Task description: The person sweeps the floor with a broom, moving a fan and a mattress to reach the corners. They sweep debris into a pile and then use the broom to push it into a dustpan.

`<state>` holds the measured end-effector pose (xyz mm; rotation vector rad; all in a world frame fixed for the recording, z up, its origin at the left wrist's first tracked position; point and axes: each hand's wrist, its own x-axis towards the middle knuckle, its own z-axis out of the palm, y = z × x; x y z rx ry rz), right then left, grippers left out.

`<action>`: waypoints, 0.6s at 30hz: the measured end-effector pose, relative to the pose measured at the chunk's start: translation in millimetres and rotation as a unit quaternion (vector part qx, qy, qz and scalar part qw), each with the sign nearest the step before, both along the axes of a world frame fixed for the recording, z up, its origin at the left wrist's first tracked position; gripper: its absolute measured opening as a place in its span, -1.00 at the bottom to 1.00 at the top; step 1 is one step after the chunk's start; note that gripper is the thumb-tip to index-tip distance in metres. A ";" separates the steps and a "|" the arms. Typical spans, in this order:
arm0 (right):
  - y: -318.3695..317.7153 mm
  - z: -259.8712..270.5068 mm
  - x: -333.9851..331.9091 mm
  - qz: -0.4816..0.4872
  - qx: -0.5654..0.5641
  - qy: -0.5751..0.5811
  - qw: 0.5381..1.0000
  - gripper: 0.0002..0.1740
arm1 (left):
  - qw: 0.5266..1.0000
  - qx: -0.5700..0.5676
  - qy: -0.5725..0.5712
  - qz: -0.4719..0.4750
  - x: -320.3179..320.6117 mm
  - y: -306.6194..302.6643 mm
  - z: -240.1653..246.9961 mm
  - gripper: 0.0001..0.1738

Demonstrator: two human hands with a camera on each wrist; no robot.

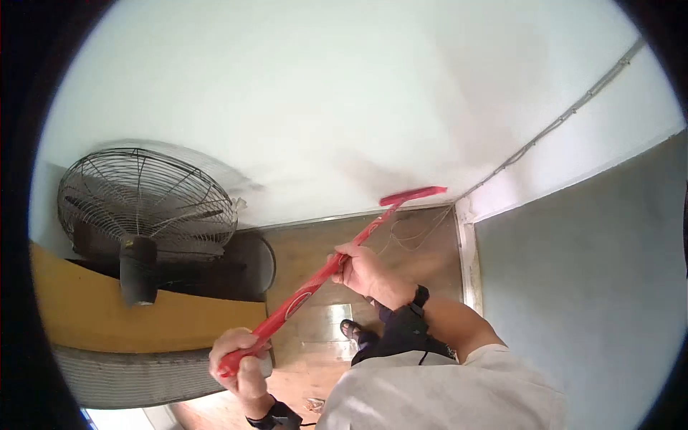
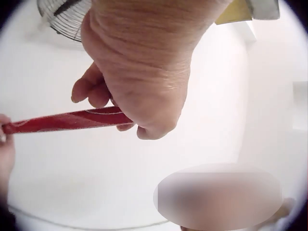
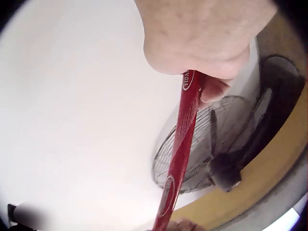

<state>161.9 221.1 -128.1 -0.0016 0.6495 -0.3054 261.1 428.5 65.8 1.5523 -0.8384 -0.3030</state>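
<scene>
A plain indoor room, whether in a home or a workplace the view cannot tell, shows a bare white wall [image 1: 287,86] meeting a brown floor [image 1: 301,261] at a corner. A cable [image 1: 555,125] runs along the wall surface toward the floor; a large wire-caged fan [image 1: 137,261] stands beside curved yellow-and-grey furniture [image 1: 158,319], opposite a broad grey surface [image 1: 573,272].
</scene>
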 end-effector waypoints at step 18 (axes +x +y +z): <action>-40.2 -179.8 -28.9 0.070 0.000 0.071 0.995 -0.81 | 0.906 0.212 -0.179 -0.319 -22.7 -78.8 -95.4 -0.67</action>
